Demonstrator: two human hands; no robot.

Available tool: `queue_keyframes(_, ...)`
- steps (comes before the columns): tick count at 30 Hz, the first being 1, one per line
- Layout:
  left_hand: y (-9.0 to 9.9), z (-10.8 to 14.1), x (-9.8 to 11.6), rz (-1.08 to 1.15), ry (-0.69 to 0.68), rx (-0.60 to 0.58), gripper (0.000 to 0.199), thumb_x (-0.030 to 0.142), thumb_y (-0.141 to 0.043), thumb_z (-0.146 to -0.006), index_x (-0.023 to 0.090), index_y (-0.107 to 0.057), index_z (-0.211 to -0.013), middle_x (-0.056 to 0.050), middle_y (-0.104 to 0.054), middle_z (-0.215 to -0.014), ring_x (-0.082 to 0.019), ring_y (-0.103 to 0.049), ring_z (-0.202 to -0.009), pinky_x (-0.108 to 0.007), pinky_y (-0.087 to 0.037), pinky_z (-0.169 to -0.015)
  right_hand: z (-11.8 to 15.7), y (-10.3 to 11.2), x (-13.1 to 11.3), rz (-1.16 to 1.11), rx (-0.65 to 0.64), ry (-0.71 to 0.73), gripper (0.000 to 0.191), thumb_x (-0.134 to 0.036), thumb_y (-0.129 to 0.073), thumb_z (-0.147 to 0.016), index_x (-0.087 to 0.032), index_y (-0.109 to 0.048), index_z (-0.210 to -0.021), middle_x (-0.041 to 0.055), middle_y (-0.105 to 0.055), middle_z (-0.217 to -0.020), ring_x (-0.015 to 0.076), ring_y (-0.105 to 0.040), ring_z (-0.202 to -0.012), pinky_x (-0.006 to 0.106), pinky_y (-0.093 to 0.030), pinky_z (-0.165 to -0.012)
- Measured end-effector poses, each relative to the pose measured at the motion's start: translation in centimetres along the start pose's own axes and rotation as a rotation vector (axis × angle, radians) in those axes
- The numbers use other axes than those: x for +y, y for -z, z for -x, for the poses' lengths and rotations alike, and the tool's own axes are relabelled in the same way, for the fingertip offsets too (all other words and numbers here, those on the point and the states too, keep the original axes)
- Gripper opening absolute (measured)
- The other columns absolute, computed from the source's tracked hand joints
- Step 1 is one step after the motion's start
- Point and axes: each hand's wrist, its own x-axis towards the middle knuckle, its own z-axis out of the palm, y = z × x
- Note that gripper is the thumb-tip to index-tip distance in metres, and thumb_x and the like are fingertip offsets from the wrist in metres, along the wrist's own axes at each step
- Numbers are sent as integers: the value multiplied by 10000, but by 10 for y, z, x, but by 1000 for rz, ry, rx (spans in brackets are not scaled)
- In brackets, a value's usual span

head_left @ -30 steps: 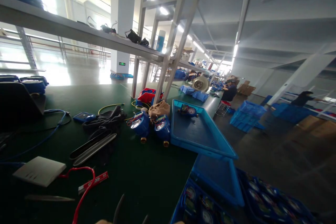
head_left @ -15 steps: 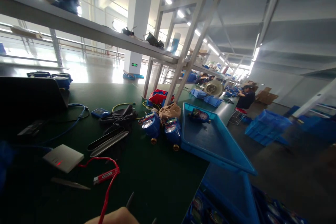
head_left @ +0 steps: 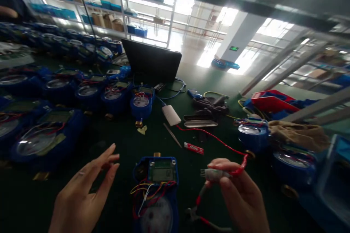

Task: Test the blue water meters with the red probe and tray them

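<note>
My left hand is held open over the table, left of a blue water meter, fingers apart and nothing in them. That meter lies face up before me, with its small display, round dial and loose coloured wires exposed. In my right hand is a pin connector, pinched between thumb and fingers with its bare pins pointing left at the meter. A red cable runs from it to a small white box. Below the right hand lies a pair of cutters with red and grey handles.
Several more blue meters stand in rows on the left. A red glue tube, tweezers, an open case and a laptop are farther back. Two meters and a blue tray are at the right.
The view has swung left and down. Both hands and the meter before me have come into view; earlier only part of one hand showed beside the red cable.
</note>
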Motion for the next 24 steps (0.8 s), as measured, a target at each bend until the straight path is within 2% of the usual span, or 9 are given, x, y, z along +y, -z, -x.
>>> queue_keyframes(3, 2, -4, -2, -13, -21, -69, 173, 404, -601, -932, 266, -701, -905, 33, -727, -800, -161, -696, -754, -274, -542, -760, -1, -3, 2, 141, 15, 4, 99, -320, -689, -890, -255, -734, -951, 71, -719, -1010, 193, -734, -819, 241, -637, -642)
queue_keyframes(5, 2, -4, 2, 12, 17, -101, 158, 352, -554, -960, 261, -684, -958, 40, -712, -728, -158, -701, -751, -267, -556, -771, -2, -5, 3, 232, -7, 6, 90, -303, -699, -877, -259, -729, -949, 72, -734, -1012, 209, -739, -841, 252, -641, -660)
queue_keyframes(7, -1, -3, 11, 27, 50, -108, 251, 281, -503, -974, 246, -607, -1199, -8, -743, -1004, -180, -704, -960, -289, -559, -876, -3, -5, 4, 348, -72, 22, 127, -256, -691, -873, -276, -726, -994, 56, -755, -997, 206, -746, -820, 261, -641, -684)
queue_keyframes(9, -5, -1, 22, 75, 37, -157, 372, 209, -467, -969, 252, -511, -1336, -46, -629, -1324, -194, -623, -1190, -299, -532, -976, -5, -5, 5, 461, -126, 44, 209, -213, -673, -873, -303, -715, -1057, 29, -769, -988, 194, -750, -812, 260, -634, -726)
queue_keyframes(11, -9, 2, 34, 170, 5, -243, 370, 213, -422, -981, 266, -523, -1333, -48, -567, -1406, -203, -574, -1264, -300, -528, -1003, -6, -4, 5, 523, -165, 70, 235, -197, -661, -872, -319, -710, -1067, 13, -772, -993, 193, -748, -853, 256, -624, -757)
queue_keyframes(14, -13, 9, 46, 304, -58, -312, 344, 408, -420, -994, 260, -614, -1236, -80, -595, -1366, -264, -582, -1250, -386, -541, -1010, -8, -5, 5, 523, -249, 100, 214, -188, -650, -874, -314, -707, -1037, 16, -772, -991, 206, -742, -890, 267, -619, -757)
queue_keyframes(16, -16, 16, 49, 334, -88, -315, 322, 467, -503, -958, 264, -661, -1151, -83, -629, -1307, -286, -595, -1225, -449, -524, -1035, -9, -6, 5, 513, -280, 104, 212, -183, -638, -884, -307, -702, -1044, 28, -771, -987, 215, -741, -895, 281, -618, -753)
queue_keyframes(18, -19, 23, 48, 313, -95, -296, 216, 386, -583, -934, 279, -687, -1091, -66, -653, -1248, -272, -613, -1196, -469, -517, -1045, -10, -7, 6, 502, -293, 110, 213, -179, -627, -892, -301, -697, -1052, 38, -767, -998, 223, -739, -913, 292, -617, -756)
queue_keyframes(24, -31, 39, 41, 253, -176, -124, 195, 276, -588, -927, 319, -704, -1078, -46, -621, -1258, -242, -610, -1186, -446, -554, -1009, -11, -13, 9, 427, -350, 101, 241, -154, -600, -915, -300, -669, -1094, 55, -759, -1039, 251, -722, -1019, 336, -617, -817)
